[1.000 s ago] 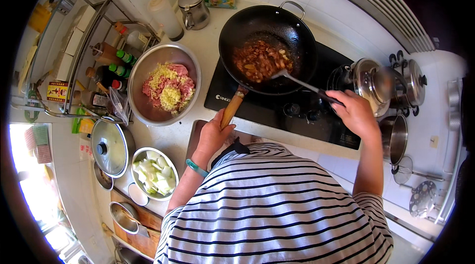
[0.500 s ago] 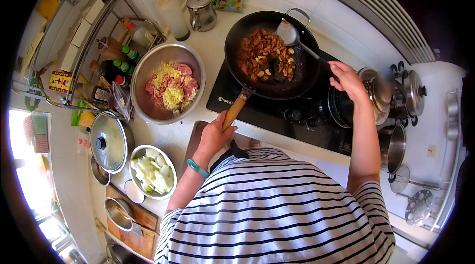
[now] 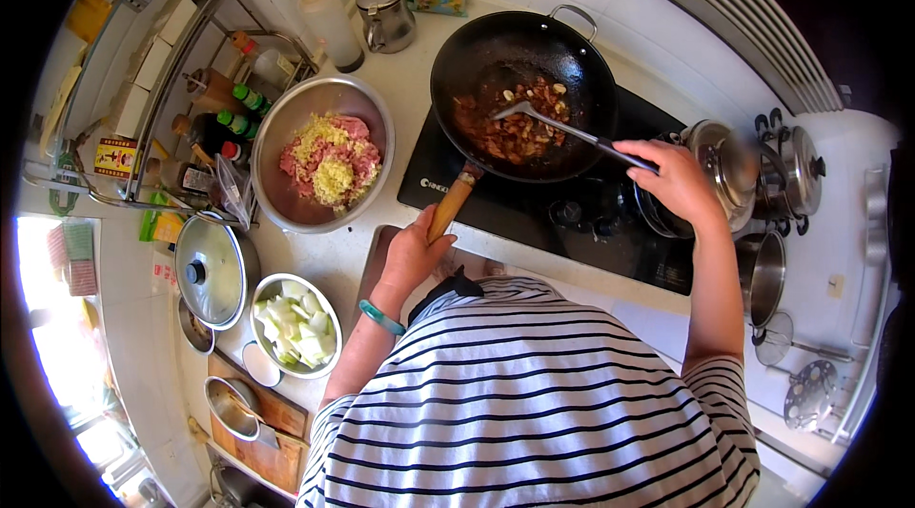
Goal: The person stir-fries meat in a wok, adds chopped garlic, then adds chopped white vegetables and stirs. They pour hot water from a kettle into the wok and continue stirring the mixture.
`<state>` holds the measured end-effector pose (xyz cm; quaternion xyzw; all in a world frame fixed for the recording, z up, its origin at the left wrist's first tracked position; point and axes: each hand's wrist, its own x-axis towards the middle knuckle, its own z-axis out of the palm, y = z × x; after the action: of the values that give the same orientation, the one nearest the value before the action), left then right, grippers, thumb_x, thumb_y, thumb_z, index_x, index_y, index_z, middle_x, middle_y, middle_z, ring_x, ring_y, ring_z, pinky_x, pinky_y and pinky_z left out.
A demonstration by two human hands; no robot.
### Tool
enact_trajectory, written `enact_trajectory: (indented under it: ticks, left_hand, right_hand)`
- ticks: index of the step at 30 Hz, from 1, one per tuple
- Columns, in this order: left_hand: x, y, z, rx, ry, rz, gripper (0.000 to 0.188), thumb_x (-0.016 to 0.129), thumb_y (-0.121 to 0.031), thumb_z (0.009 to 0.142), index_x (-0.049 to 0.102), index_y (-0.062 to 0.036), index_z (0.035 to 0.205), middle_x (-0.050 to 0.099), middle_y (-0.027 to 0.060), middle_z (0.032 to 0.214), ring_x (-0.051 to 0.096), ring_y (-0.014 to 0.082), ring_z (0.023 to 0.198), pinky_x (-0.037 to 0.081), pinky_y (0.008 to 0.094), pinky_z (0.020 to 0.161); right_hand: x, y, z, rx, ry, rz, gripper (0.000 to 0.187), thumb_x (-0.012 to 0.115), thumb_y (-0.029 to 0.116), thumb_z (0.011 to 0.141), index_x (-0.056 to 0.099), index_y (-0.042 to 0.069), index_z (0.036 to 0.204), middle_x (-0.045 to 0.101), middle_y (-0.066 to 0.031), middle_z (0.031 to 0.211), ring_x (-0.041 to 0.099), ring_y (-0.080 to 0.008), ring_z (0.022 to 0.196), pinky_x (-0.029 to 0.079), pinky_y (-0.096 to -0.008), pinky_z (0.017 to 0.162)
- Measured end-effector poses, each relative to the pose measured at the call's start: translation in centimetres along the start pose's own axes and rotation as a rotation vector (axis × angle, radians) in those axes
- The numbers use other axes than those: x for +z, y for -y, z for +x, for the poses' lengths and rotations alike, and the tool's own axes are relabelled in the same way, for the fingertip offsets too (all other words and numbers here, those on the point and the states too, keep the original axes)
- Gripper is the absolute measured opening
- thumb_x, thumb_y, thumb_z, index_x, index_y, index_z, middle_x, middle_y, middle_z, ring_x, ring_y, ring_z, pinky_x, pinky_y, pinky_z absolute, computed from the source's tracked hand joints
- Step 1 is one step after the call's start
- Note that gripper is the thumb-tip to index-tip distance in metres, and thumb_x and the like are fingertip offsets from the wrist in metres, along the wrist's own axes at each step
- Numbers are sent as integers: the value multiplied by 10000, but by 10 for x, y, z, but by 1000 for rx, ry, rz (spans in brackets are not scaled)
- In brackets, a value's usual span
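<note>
A black wok (image 3: 477, 49) stands on the dark cooktop (image 3: 610, 232), with browned pieces of food (image 3: 519, 132) gathered in its lower half. My left hand (image 3: 412, 255) is wrapped round the wok's wooden handle (image 3: 453, 203). In my right hand (image 3: 670, 182) is the dark handle of a metal spatula (image 3: 562, 126), whose blade lies among the food. To the left of the wok sits a steel bowl (image 3: 272, 141) of raw minced meat topped with a chopped pale yellow ingredient (image 3: 334, 179).
A bowl of cut pale green vegetable (image 3: 297, 322), a lidded pot (image 3: 212, 270) and a cutting board (image 3: 253, 446) with a small pan (image 3: 229, 405) are on the left. Behind stand a steel pitcher (image 3: 385, 17) and a squeeze bottle (image 3: 329, 27). Pots (image 3: 762, 265) line the right side.
The spatula has come down from the wok's far right rim to its middle, with my right hand lower. The food is now gathered nearer the handle side. My left hand keeps its hold.
</note>
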<state>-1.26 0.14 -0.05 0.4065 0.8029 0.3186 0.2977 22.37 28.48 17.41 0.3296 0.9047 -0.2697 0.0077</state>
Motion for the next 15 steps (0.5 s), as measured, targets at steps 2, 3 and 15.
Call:
enact_trajectory:
  ticks: [2,3,15]
  left_hand:
    - [-1,-2,0,-6,10,-6,630,711,-285,834,466,-32,1355,670,254,932,662,391,859,536,411,760]
    - [-1,-3,1,-4,10,-1,631,711,-287,834,465,-32,1357,670,254,933,662,391,862,535,410,760]
    - [-4,-7,-1,-17,22,-9,639,713,-279,840,452,-48,1376,671,249,941,663,389,866,531,400,763]
  right_hand:
    - [-9,-1,-22,-48,-29,-79,419,676,91,805,641,172,1215,659,-139,977,618,-316,846,489,-361,770]
    - [-14,3,-33,-41,-38,-135,403,675,90,804,650,176,1197,648,-132,984,615,-319,872,488,-356,783]
    - [16,-2,-51,95,-58,-217,433,615,67,840,462,138,1239,599,-147,1071,599,-386,958,487,-453,783]
